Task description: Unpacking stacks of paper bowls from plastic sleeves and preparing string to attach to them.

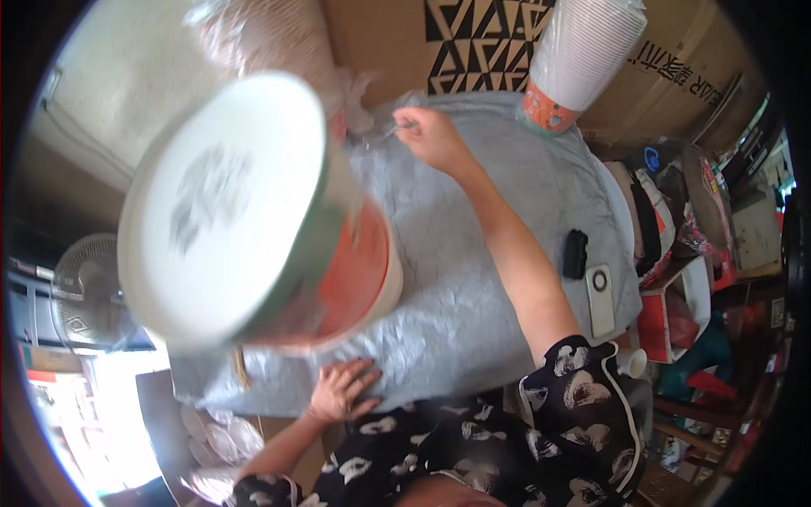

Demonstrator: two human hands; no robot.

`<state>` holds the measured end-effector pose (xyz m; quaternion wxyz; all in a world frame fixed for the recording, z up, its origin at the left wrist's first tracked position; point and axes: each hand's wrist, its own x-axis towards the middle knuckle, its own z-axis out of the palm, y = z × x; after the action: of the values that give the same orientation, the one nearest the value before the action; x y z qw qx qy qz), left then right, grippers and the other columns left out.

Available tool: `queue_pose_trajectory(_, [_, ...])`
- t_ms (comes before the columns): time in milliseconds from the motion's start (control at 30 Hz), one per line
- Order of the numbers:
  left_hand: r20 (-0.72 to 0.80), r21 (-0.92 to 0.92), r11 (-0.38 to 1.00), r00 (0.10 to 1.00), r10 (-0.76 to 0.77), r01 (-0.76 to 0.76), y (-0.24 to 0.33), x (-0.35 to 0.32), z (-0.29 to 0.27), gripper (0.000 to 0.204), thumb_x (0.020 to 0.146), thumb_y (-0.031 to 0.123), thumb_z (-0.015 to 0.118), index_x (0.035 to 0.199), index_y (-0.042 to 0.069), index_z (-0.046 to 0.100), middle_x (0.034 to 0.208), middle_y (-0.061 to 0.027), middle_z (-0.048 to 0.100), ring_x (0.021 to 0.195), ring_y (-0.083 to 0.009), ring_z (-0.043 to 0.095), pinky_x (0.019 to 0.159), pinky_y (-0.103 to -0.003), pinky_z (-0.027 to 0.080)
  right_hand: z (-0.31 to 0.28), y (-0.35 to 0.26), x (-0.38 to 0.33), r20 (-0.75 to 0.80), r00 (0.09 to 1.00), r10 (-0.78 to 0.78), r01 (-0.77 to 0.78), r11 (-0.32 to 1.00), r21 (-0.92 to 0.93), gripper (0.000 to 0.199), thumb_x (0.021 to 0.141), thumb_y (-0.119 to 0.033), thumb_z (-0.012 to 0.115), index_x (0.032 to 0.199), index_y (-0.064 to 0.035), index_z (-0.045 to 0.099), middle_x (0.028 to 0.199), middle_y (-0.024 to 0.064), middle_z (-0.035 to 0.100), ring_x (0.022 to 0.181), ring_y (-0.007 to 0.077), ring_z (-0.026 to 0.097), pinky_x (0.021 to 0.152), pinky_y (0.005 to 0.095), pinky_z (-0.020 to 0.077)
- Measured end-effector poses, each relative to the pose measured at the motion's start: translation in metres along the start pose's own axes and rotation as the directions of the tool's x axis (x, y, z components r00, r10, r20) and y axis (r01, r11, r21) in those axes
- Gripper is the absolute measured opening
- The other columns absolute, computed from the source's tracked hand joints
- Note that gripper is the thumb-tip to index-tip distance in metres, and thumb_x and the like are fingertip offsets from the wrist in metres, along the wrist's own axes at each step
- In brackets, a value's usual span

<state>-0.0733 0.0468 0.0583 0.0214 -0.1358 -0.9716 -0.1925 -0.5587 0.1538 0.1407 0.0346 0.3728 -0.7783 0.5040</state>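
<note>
Two bare hands work at a grey-covered table (507, 211): the right hand (431, 135), upper centre, pinches clear plastic wrap (372, 127), while the left hand (342, 389), lower centre, lies flat and open beneath a blurred paper bowl stack (245, 211) at centre left

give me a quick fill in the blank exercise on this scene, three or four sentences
1. The left hand lies flat on the ____ cloth that covers the table.
2. The right hand reaches to the far side and pinches clear ____ wrap.
3. A big stack of bowls, blurred, is ____ and white.
4. Near the right edge a black object lies just beyond a white ____.

Missing words: grey; plastic; orange; phone
</note>
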Motion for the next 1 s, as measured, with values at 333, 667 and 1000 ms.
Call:
queue_pose_trajectory(333, [-0.103, 0.082, 0.988, 0.987, -0.121, 0.130, 0.004, -0.016, 0.010, 0.073, 0.085, 0.064, 0.069, 0.145, 0.024, 0.058, 0.164, -0.0129, 0.035, 0.153, -0.0399, 0.027, 0.122, -0.065, 0.011, 0.083, -0.037, -0.282, 0.018, 0.990, 0.141, -0.142, 0.985, 0.093, 0.041, 0.098, -0.009, 0.062, 0.137, 0.0000, 0.056, 0.129, 0.0215, 0.065, 0.118, 0.0342, 0.062, 0.102, 0.0409, 0.0483])
queue_pose_trajectory(667, [-0.192, 0.131, 0.948, 0.945, -0.264, 0.291, 0.034, -0.052, 0.040, 0.072, 0.092, 0.072, 0.053, 0.154, 0.036, 0.048, 0.169, -0.0047, 0.028, 0.156, -0.0436, 0.014, 0.112, -0.083, 0.004, 0.084, -0.095, -0.368, 0.304, 0.951, -0.051, 0.222, 0.796, -0.563, 0.055, 0.098, -0.034, 0.063, 0.149, -0.0167, 0.051, 0.157, 0.0136, 0.043, 0.146, 0.0368, 0.038, 0.120, 0.0581, 0.0244])
queue_pose_trajectory(1000, [-0.116, -0.243, 0.894, 0.904, -0.412, 0.376, 0.039, -0.063, 0.022, 0.051, 0.093, 0.049, 0.070, 0.137, 0.022, 0.068, 0.157, -0.0129, 0.049, 0.151, -0.0420, 0.032, 0.120, -0.066, 0.021, 0.078, -0.128, -0.422, 0.401, 0.916, -0.027, 0.253, 0.815, -0.521, 0.059, 0.097, -0.026, 0.063, 0.152, -0.0112, 0.046, 0.161, 0.0144, 0.037, 0.149, 0.0367, 0.034, 0.123, 0.0564, 0.0222])
